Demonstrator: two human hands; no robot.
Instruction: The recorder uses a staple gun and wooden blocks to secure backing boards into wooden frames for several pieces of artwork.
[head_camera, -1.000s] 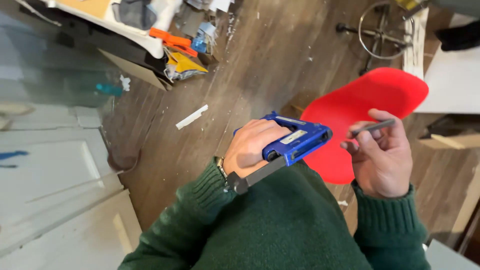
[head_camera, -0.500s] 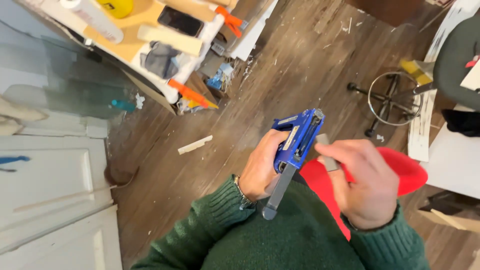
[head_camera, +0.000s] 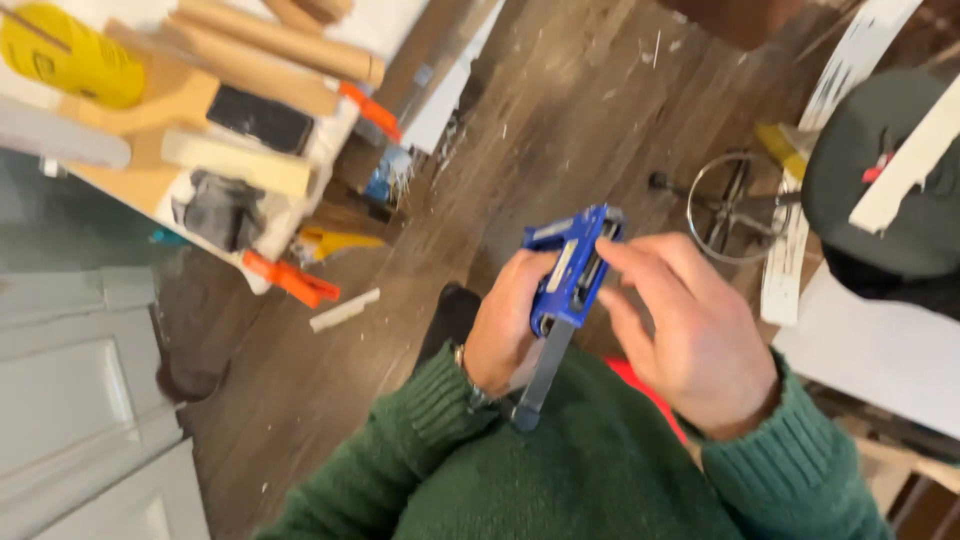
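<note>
Near centre, above your green sweater: your left hand (head_camera: 505, 335) wraps the blue bar clamp (head_camera: 570, 275), fingers closed around it; right hand (head_camera: 690, 335) fingertips pinch its head. Likely rigid, moderately heavy; hold by the body.

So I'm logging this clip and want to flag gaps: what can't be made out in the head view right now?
- Blue clamp tool: its grip is hidden inside the left hand; the bar's lower end sinks into the green sweater.
- Right hand: its palm faces away, so anything in it is hidden.
- Red item: mostly covered by the right hand and sleeve.
- Workbench: cut off by the top edge, blurred.
</note>
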